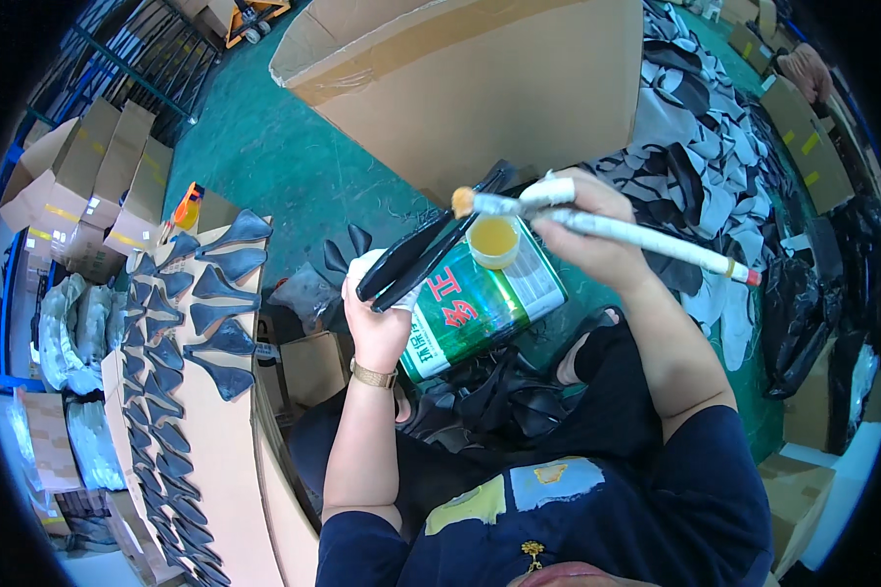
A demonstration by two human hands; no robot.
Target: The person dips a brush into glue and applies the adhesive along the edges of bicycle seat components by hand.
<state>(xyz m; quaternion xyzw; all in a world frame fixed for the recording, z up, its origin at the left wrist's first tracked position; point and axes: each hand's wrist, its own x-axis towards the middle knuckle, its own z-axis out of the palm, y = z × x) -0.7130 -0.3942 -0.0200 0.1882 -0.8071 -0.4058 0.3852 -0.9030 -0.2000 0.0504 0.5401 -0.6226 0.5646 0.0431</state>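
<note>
My left hand [369,303] is closed round the near end of long, glossy black pieces [416,256], which look like narrow shoe soles and point up and to the right. In my right hand [597,230] is a brush [646,236] with a white-wrapped handle and a red end. Its tan bristles are against or just beside the upper part of the black pieces; I cannot tell which. White wrapping covers a finger of that hand. Below the brush, a cup of yellowish liquid [494,241] stands on a green and white tin [504,328].
At left, a cardboard-topped surface [227,460] bears rows of dark, sole-like pieces [227,318]. A large cardboard box [480,93] stands ahead. Grey and black cut pieces [705,137] are heaped at right, near black plastic bags [795,323]. More black pieces lie by my feet.
</note>
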